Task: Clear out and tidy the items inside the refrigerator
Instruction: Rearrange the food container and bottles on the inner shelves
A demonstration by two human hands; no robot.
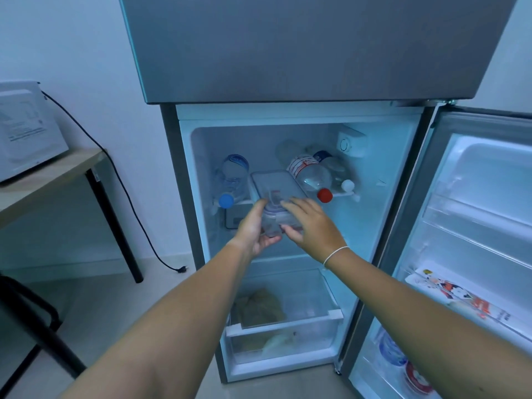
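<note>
The refrigerator [388, 180] stands open, its door swung to the right. On the upper shelf lies a clear rectangular lidded container [273, 187], its front end sticking out over the shelf edge. My left hand [254, 230] grips its front left side from below. My right hand [309, 226] holds the front right side, fingers over the lid and thumb underneath. A water bottle with a blue cap [231, 180] lies left of the container. A bottle with a red cap [312, 175] and one with a white cap [345, 182] lie to its right.
A crisper drawer [283, 338] at the bottom holds bagged food. The door shelves [472, 226] carry a printed carton [460, 298] and bottles low down. A wooden table [43, 180] with a white microwave [26, 131] stands left; a black cable trails to the floor.
</note>
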